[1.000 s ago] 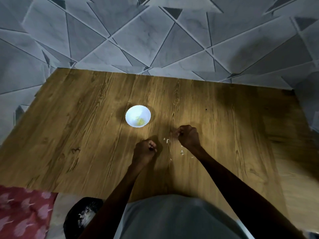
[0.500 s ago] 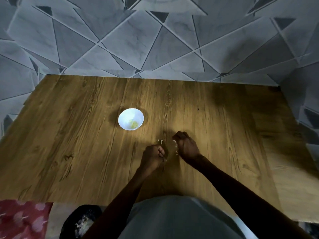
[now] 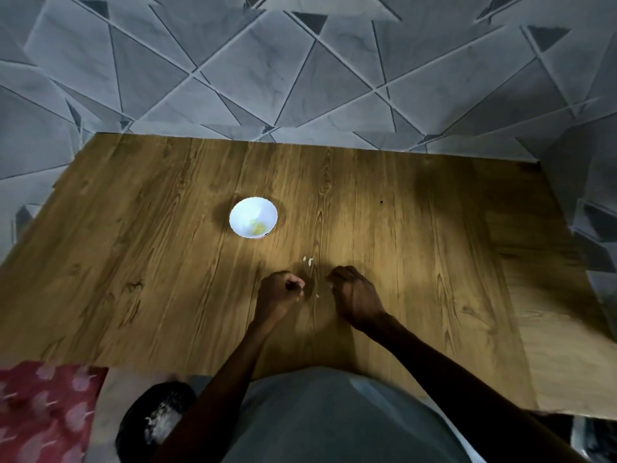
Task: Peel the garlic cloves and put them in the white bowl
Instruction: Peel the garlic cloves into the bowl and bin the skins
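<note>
The white bowl (image 3: 253,217) stands on the wooden table (image 3: 417,248) and holds a few yellowish peeled pieces. My left hand (image 3: 278,294) is below and right of the bowl, its fingers curled round a small pale garlic clove at the fingertips. A short gap away on the right, my right hand (image 3: 355,297) hovers with its fingers curled under; I see nothing in them. Small pale garlic scraps (image 3: 309,260) lie on the table just beyond the hands, and another scrap (image 3: 317,295) lies between them.
A black bowl (image 3: 155,419) with whitish peel sits low at the left, off the table's near edge, beside a red patterned cloth (image 3: 43,406). A grey patterned wall (image 3: 300,78) runs behind the table. My grey-clad body fills the bottom centre.
The hands came close together half a second ago and have now drawn slightly apart. The pale bit seen at my right fingertips is no longer visible. The camera has shifted.
</note>
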The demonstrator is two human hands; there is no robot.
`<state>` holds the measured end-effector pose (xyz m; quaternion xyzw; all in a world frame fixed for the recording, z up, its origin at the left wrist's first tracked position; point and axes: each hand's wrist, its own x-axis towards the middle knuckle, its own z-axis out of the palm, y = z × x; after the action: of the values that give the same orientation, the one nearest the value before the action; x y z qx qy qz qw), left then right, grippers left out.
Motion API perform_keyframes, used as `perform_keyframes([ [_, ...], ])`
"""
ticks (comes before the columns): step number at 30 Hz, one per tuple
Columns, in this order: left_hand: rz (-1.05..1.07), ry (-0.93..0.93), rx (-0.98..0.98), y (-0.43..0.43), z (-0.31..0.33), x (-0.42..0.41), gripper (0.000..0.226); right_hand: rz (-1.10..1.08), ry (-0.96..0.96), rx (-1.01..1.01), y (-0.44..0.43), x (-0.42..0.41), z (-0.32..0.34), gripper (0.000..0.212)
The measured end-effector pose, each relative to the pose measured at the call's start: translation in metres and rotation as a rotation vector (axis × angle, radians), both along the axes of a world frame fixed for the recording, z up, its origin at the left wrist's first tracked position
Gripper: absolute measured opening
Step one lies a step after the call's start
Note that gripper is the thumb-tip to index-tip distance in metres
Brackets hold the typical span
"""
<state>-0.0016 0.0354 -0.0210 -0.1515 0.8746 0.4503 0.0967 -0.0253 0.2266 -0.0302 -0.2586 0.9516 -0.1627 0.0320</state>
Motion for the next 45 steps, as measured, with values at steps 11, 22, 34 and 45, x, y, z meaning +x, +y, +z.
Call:
perform_keyframes([
  [11, -0.002, 0.005, -0.061, 0.001, -0.001, 0.007, 0.01, -0.428, -0.222, 0.113, 0.011, 0.017, 0.013, 0.056],
  [22, -0.011, -0.068, -0.004, -0.025, 0.002, 0.0, 0.007, -0.228, -0.255, -0.026, -0.038, 0.019, 0.021, 0.05],
  [34, 0.089, -0.116, 0.15, -0.041, 0.003, 0.003, 0.008, 0.038, 0.028, 0.098, -0.051, 0.035, -0.003, 0.017],
  [45, 0.504, -0.354, 0.781, -0.029, 0.009, -0.003, 0.031, -0.338, -0.239, -0.456, -0.071, 0.008, 0.024, 0.015],
])
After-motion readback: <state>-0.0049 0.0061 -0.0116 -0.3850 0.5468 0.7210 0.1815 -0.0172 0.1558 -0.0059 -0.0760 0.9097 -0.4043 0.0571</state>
